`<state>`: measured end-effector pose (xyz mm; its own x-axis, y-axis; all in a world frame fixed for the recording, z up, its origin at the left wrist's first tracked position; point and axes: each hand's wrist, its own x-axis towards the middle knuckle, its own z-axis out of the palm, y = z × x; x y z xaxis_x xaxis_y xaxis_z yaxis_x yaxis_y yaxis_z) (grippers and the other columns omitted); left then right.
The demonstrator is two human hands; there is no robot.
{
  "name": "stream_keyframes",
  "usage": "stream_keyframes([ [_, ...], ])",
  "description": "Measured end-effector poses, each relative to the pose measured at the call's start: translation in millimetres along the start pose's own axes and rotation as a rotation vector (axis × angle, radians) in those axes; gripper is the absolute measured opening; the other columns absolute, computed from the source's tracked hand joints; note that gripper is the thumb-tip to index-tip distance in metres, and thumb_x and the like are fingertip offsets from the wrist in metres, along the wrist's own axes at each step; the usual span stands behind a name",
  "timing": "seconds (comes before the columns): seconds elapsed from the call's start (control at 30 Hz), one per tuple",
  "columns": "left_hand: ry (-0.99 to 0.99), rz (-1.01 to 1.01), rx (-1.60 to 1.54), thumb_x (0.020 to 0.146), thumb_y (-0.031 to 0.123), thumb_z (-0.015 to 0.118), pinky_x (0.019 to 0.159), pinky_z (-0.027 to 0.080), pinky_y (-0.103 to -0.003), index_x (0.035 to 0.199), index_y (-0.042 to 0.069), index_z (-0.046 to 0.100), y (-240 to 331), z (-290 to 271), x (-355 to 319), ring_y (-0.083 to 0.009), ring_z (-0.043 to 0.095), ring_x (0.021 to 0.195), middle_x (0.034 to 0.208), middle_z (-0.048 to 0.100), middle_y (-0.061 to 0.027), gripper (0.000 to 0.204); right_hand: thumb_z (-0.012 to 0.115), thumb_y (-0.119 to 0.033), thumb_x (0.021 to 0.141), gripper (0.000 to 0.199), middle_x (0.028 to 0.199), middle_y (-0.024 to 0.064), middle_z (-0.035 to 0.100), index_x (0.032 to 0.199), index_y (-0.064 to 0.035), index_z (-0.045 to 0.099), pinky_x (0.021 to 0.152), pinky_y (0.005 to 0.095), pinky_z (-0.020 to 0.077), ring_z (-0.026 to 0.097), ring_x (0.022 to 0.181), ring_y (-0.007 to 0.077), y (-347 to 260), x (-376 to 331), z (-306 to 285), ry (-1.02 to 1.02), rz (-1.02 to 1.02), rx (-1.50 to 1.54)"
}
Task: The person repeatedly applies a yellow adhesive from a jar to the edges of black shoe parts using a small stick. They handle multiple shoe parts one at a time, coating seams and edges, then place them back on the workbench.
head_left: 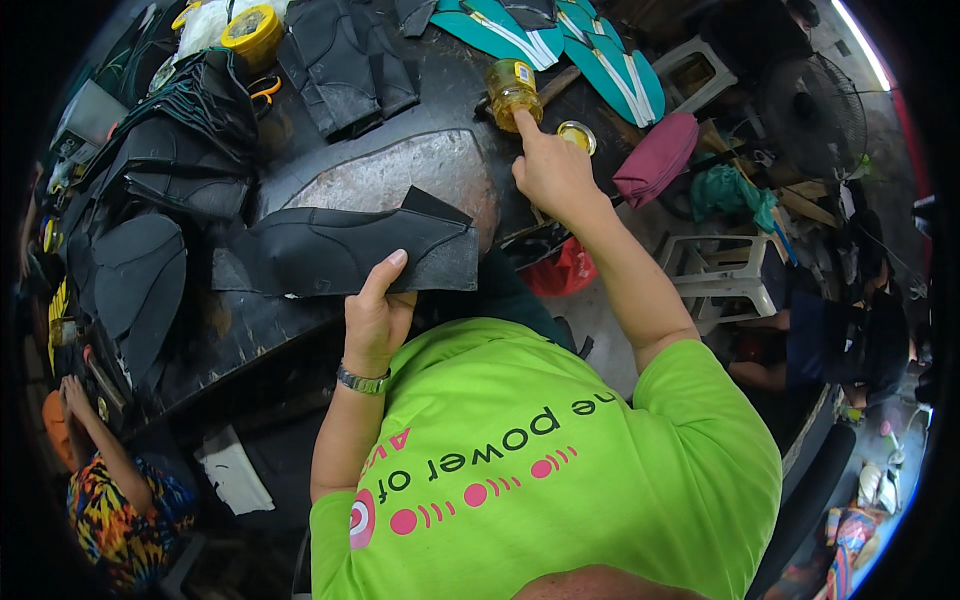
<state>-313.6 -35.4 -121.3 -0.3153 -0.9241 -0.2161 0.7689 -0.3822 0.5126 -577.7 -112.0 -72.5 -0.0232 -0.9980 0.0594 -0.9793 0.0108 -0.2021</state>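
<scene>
left hand point(375, 315): fingers closed on the lower edge of a black cut rubber piece point(350, 250), thumb on top and pointing up, the other fingers hidden beneath it. the piece is held flat just over the near part of the bench point(250, 330), its far side over a worn grey patch point(390, 175) of the bench top. a metal watch point(362, 380) sits on the left wrist.

right hand point(550, 170): index finger stretched forward, its tip touching the lower side of a small amber jar point(512, 92); the remaining fingers are curled in and hold nothing that can be seen. the jar stands near the far right edge of the bench. a round yellow lid point(577, 135) lies just beside the hand, to its right.

surroundings: teal sandal soles with white straps point(610, 60) lie beyond the jar. more black cut pieces point(345, 60) are stacked at the far side and further stacks point(140, 270) lie along the left of the bench. a yellow tape roll point(250, 30) sits at the far left, orange-handled scissors point(265, 90) just below it. a maroon pouch point(655, 160) rests off the right of the bench, near a white plastic stool point(720, 270). another person in a patterned shirt point(120, 510) is at lower left, their hand point(72, 395) raised toward the bench edge.
</scene>
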Motion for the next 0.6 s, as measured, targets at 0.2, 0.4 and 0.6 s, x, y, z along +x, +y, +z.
stream_keyframes([
  [0.2,-0.074,-0.050,-0.051,0.098,0.005,0.053,0.102,0.051,-0.042,0.131,-0.005,0.056,-1,9,-8,-0.0269,0.066,0.113,0.123,0.067,-0.0157,0.035,0.059,-0.011,0.083,0.050,0.080,0.0220,0.071,0.131,-0.0002,0.053,0.070,0.0525,0.0548,0.070,0.076,0.0403,2,10,0,0.019,-0.082,-0.071],
  [0.4,-0.180,-0.088,-0.119,0.099,0.006,0.049,0.101,0.053,-0.043,0.138,-0.008,0.050,6,14,-12,-0.0286,0.066,0.114,0.126,0.066,-0.0174,0.041,0.059,-0.014,0.085,0.045,0.077,0.0211,0.071,0.128,-0.0001,0.055,0.068,0.0518,0.0546,0.070,0.075,0.0395,-8,-10,-4,0.053,-0.039,-0.089],
  [0.6,-0.130,-0.100,-0.080,0.099,0.005,0.049,0.102,0.053,-0.044,0.136,-0.009,0.051,8,11,-16,-0.0290,0.066,0.115,0.127,0.065,-0.0188,0.040,0.056,-0.004,0.087,0.035,0.093,0.0102,0.065,0.119,-0.0066,0.070,0.074,0.0369,0.0518,0.066,0.084,0.0264,-19,-42,-32,0.038,-0.211,0.166],
])
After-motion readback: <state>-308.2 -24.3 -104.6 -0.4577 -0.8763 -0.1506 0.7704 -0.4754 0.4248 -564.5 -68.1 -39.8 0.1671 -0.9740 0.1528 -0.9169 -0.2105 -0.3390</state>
